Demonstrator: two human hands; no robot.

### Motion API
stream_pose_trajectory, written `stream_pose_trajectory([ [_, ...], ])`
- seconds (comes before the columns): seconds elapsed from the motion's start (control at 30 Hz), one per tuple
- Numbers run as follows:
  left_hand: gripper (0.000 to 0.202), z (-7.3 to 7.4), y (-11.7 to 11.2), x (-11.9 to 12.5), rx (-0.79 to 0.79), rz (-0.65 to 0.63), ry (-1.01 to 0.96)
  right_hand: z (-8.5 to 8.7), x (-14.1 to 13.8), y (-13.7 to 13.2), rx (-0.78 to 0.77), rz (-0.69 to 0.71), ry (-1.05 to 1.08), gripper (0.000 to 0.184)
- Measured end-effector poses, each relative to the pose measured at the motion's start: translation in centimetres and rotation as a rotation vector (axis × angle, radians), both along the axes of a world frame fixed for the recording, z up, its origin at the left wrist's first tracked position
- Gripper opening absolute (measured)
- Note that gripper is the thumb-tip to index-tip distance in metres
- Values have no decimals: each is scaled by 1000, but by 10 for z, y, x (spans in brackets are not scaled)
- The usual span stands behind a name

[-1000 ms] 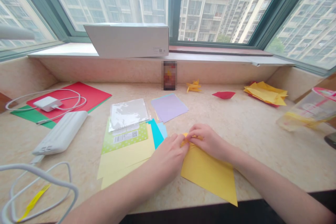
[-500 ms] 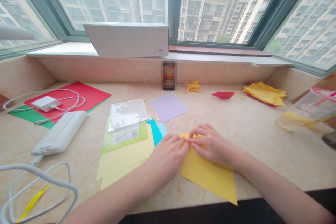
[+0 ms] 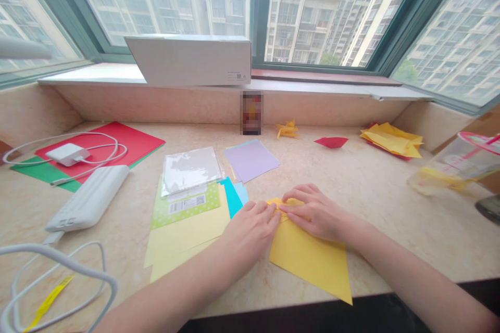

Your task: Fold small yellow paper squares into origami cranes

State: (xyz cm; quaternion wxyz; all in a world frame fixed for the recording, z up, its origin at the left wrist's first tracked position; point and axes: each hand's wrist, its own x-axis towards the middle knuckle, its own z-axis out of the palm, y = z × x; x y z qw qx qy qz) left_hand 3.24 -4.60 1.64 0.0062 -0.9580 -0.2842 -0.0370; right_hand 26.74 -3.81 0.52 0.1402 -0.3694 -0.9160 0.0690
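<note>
Near the front edge of the stone counter [image 3: 390, 203], the left hand [image 3: 250, 231] and right hand [image 3: 314, 213] press their fingertips down on the folded top corner of a yellow paper sheet [image 3: 312, 260], pinning it flat

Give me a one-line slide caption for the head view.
Left hand and right hand press the top corner of a yellow paper sheet on a beige stone sill beside pale yellow sheets.

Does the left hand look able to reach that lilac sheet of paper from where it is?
Probably yes. The left hand touches the yellow paper, and the lilac sheet lies just beyond it on the counter. Only flat blue papers lie between, nothing upright.
</note>
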Motion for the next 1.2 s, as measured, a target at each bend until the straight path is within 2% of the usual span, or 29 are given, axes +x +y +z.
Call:
stream_pose_trajectory([
  [0.27,14,-2,5,-1,45,-20,-32,0,-2,-1,151,43,-20,29],
  [0.43,11,0,5,0,19,-9,-133,-3,1,6,164,179,-17,22],
  [0.7,13,0,13,-2,1,-53,-142,-5,-2,8,254,232,-72,22],
  [0.8,11,-2,16,-2,-36,-35,-170,-8,-2,9,258,227,-22,25],
  [0.93,20,-4,18,0,-182,70,-307,-11,0,11,196,112,194,23],
  [1.07,24,-2,18,2,-493,188,-594,-14,-2,8,6,-36,390,22],
  [1.13,22,-1,18,1,-587,221,-632,-14,-6,5,-103,-107,468,22],
  [1.2,20,-3,19,1,-602,238,-612,-13,-11,3,-205,-171,513,22],
])
